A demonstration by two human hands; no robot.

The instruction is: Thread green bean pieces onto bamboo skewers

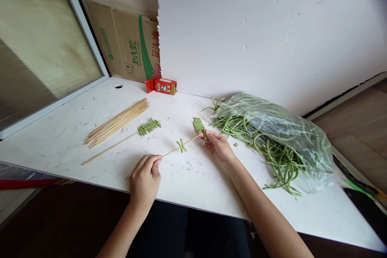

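Note:
My left hand [146, 177] is closed around the lower part of a thin wooden skewer [170, 152], near the table's front edge. Two short pieces of green bean [182, 145] are threaded on the skewer between my hands. At its upper right end my right hand [220, 145] pinches another cut green bean piece [204, 133] against the tip. Just behind that hand lies a small row of cut bean pieces [198, 124]. To the left rests a skewer loaded with several bean pieces [149, 126], beside a bundle of bare skewers [117, 124].
A clear plastic bag [284, 125] with long green beans [281, 161] spilling out lies at the right. A small red box [165, 86] stands at the back before a cardboard carton [127, 44]. A white panel [256, 28] rises behind the white table [193, 185]; a framed pane [45, 36] stands left.

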